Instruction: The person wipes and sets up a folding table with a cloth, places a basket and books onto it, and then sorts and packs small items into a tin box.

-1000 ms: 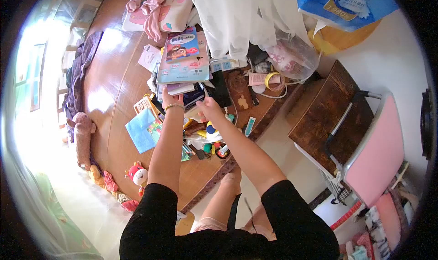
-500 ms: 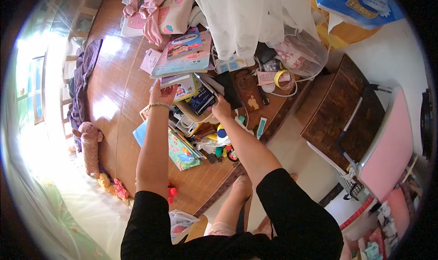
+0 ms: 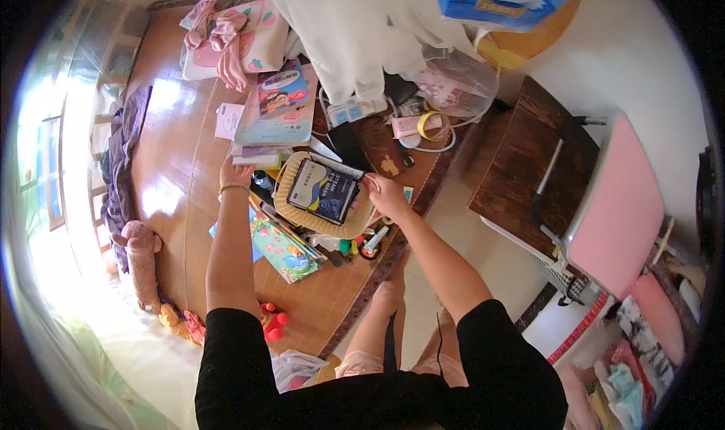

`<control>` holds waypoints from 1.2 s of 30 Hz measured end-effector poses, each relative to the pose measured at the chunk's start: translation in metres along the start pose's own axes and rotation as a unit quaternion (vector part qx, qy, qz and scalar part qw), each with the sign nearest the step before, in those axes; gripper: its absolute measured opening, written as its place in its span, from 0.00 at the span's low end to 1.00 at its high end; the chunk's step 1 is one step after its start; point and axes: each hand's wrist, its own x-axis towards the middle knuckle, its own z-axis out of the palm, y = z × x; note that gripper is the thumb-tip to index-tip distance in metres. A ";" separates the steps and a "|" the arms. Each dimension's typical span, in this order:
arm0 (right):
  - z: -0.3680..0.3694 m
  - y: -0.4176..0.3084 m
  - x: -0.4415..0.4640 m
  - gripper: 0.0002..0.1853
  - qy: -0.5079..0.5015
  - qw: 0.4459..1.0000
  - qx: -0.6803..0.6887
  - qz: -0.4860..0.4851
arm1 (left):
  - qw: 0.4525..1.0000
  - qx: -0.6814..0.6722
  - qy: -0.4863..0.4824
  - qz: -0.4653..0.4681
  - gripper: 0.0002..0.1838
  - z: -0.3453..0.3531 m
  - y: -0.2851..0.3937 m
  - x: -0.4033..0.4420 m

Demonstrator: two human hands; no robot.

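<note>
My right hand (image 3: 387, 197) grips the right side of a cream basket (image 3: 300, 220), which is tilted up so its inside faces me. A dark blue packet (image 3: 326, 192) of steam eye masks lies in the basket, close to my right fingers. My left hand (image 3: 236, 175) has its fingers stretched out, at the near edge of a pile of books (image 3: 266, 132). Whether it presses on them I cannot tell. Below the basket lie a green picture book (image 3: 285, 250) and several small items, partly hidden by it.
A power strip (image 3: 355, 113) with white cables, a yellow tape roll (image 3: 433, 126) and a pink box (image 3: 405, 127) lie behind the basket. A white curtain (image 3: 347, 30) hangs beyond. On the right stands a pink folding chair (image 3: 623, 203); a plush toy (image 3: 141, 264) lies at left.
The basket has come up and tilted into view, with my right hand now on its side. My left hand has shifted slightly away from the books. The whole view has swung a little.
</note>
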 end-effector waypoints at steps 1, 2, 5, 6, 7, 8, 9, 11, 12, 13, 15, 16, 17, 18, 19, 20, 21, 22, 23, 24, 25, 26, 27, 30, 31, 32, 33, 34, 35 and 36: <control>-0.014 -0.001 -0.012 0.23 -0.006 1.000 0.012 0.010 | 1.000 -0.014 0.004 -0.010 0.19 -0.009 0.001 0.009; -0.026 -0.002 -0.022 0.23 -0.011 0.999 0.025 0.018 | 0.998 -0.029 -0.054 -0.021 0.23 -0.027 0.000 0.022; -0.052 -0.004 -0.057 0.23 0.051 0.994 0.078 -0.053 | 0.998 -0.026 0.042 -0.044 0.22 -0.038 -0.014 0.014; -0.065 -0.022 -0.074 0.22 0.029 0.987 0.153 0.044 | 0.994 0.075 0.070 -0.024 0.22 -0.039 -0.021 0.018; -0.074 -0.028 -0.086 0.22 0.037 0.983 0.178 0.034 | 0.980 0.176 0.098 -0.003 0.22 -0.029 -0.026 -0.003; -0.082 -0.032 -0.098 0.23 0.045 0.978 0.205 0.024 | 0.970 0.236 -0.005 0.051 0.24 -0.023 -0.039 -0.028; -0.089 -0.033 -0.109 0.23 0.053 0.971 0.232 0.014 | 0.943 0.301 -0.118 0.081 0.25 -0.018 -0.051 -0.040; -0.107 -0.031 -0.128 0.25 0.085 0.969 0.233 0.004 | 0.895 0.322 -0.308 0.027 0.29 0.024 -0.072 -0.117; -0.119 -0.035 -0.140 0.25 0.092 0.968 0.232 0.023 | 0.870 0.329 -0.366 -0.002 0.31 0.043 -0.082 -0.153; -0.131 -0.038 -0.151 0.24 0.098 0.967 0.232 0.041 | 0.842 0.335 -0.422 -0.031 0.33 0.057 -0.094 -0.182; -0.157 -0.026 -0.172 0.24 0.105 0.982 0.157 -0.015 | 0.787 0.408 -0.461 -0.049 0.35 0.087 -0.117 -0.226; -0.169 -0.025 -0.185 0.24 0.114 0.984 0.134 -0.016 | 0.751 0.449 -0.483 -0.013 0.35 0.097 -0.127 -0.254; -0.182 -0.025 -0.198 0.24 0.123 0.986 0.112 -0.016 | 0.712 0.487 -0.505 0.024 0.35 0.104 -0.137 -0.288; -0.195 -0.031 -0.216 0.25 0.135 0.985 0.108 0.013 | 0.688 0.482 -0.534 0.098 0.36 0.121 -0.151 -0.335; -0.207 -0.034 -0.235 0.25 0.149 0.982 0.104 0.042 | 0.692 0.442 -0.560 0.110 0.36 0.123 -0.171 -0.341; -0.219 -0.029 -0.253 0.26 0.225 0.973 0.047 0.002 | 0.708 0.445 -0.539 0.101 0.36 0.119 -0.186 -0.352; -0.229 -0.025 -0.270 0.26 0.297 0.954 -0.012 -0.036 | 0.724 0.449 -0.516 0.092 0.36 0.120 -0.200 -0.373; -0.241 -0.030 -0.288 0.26 0.364 0.926 -0.072 -0.069 | 0.758 0.417 -0.500 0.043 0.35 0.120 -0.216 -0.392; -0.257 -0.037 -0.308 0.27 0.414 0.905 -0.075 -0.067 | 0.746 0.439 -0.499 0.048 0.34 0.122 -0.229 -0.412; -0.273 -0.040 -0.326 0.26 0.440 0.886 -0.087 -0.117 | 0.746 0.442 -0.496 0.046 0.34 0.123 -0.243 -0.426; -0.288 -0.040 -0.340 0.25 0.460 0.866 -0.099 -0.166 | 0.748 0.444 -0.492 0.044 0.33 0.126 -0.258 -0.439; -0.303 -0.036 -0.355 0.23 0.458 0.863 -0.133 -0.166 | 0.769 0.419 -0.483 0.028 0.33 0.125 -0.275 -0.456; -0.317 -0.032 -0.368 0.21 0.454 0.860 -0.167 -0.165 | 0.757 0.417 -0.501 0.042 0.33 0.128 -0.291 -0.473; -0.360 -0.012 -0.406 0.16 0.443 0.852 -0.245 -0.136 | 0.729 0.409 -0.547 0.044 0.33 0.142 -0.336 -0.521; -0.375 -0.003 -0.418 0.14 0.440 0.849 -0.267 -0.123 | 0.723 0.415 -0.550 0.048 0.33 0.147 -0.352 -0.533; -0.389 0.005 -0.429 0.10 0.442 0.843 -0.284 -0.111 | 0.718 0.421 -0.551 0.051 0.33 0.151 -0.369 -0.541; -0.402 0.016 -0.442 0.10 0.448 0.833 -0.303 -0.116 | 0.713 0.429 -0.552 0.053 0.33 0.154 -0.385 -0.554; -0.415 0.027 -0.455 0.10 0.453 0.823 -0.321 -0.120 | 0.736 0.390 -0.553 0.033 0.32 0.159 -0.402 -0.569; -0.428 0.035 -0.467 0.10 0.458 0.812 -0.339 -0.123 | 0.735 0.396 -0.550 0.012 0.31 0.163 -0.415 -0.578; -0.440 0.040 -0.481 0.11 0.456 0.811 -0.347 -0.116 | 0.734 0.402 -0.548 -0.008 0.31 0.170 -0.428 -0.591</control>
